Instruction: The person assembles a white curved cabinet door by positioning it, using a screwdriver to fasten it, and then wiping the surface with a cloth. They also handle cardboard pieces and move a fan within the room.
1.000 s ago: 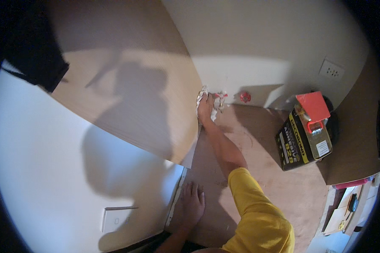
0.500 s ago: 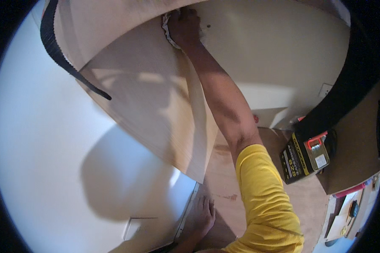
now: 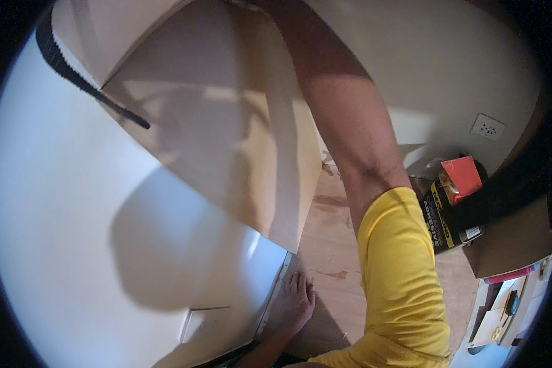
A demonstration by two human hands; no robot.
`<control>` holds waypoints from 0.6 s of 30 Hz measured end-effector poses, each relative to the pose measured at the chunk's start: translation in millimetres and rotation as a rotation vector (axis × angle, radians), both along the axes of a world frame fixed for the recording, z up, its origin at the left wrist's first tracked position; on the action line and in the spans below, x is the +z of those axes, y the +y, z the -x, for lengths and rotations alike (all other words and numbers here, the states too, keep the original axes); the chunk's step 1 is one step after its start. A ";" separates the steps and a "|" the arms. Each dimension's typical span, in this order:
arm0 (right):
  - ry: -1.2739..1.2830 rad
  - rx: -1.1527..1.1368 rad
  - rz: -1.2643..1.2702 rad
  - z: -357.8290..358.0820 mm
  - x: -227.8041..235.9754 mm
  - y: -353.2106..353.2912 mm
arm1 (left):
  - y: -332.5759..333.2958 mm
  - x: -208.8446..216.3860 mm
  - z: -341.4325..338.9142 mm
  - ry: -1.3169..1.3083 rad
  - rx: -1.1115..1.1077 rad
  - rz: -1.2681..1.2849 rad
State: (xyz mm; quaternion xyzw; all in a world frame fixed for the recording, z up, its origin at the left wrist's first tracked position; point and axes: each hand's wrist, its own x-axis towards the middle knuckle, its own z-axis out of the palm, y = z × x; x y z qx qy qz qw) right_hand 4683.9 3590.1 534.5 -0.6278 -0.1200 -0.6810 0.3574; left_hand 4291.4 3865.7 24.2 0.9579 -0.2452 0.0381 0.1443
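My left hand [image 3: 299,299] lies with its fingers stretched over the brown wooden surface [image 3: 331,288], beside the edge of a glossy white panel, and holds nothing. My right arm [image 3: 349,110], in a yellow sleeve, reaches up and far ahead past a thin wood-grain sheet [image 3: 221,141]. The right hand itself is cut off by the upper edge of the view. A sliver of pale, crumpled material [image 3: 245,5] shows beside that arm at the top. The sheet slants between the white panel [image 3: 73,202] and the pale wall, its near corner just ahead of my left hand.
A black and yellow adhesive tin [image 3: 438,214] with a red flap stands right of my arm, beside a brown board [image 3: 509,239]. A socket [image 3: 488,126] sits on the wall. A dark strap [image 3: 92,89] hangs at upper left. Small tools lie at far right.
My right arm has stretched farther ahead, taking the hand and most of the crumpled pale material out of view. The view has shifted slightly. My left hand stays on the wooden surface.
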 end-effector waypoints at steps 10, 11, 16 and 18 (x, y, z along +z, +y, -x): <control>-0.036 0.349 -0.052 58.5 -44.1 63.0 | -2.2 4.1 -3.7 0.027 -0.005 -0.091; -0.073 0.383 -0.061 65.7 -44.1 69.0 | -0.9 2.2 -2.2 0.049 0.023 -0.087; -0.207 0.472 -0.103 79.6 -22.7 62.8 | -4.6 -3.5 0.4 0.042 0.027 0.026; -0.205 0.516 -0.133 72.4 -13.5 56.9 | -1.0 -12.9 2.5 0.029 0.053 0.052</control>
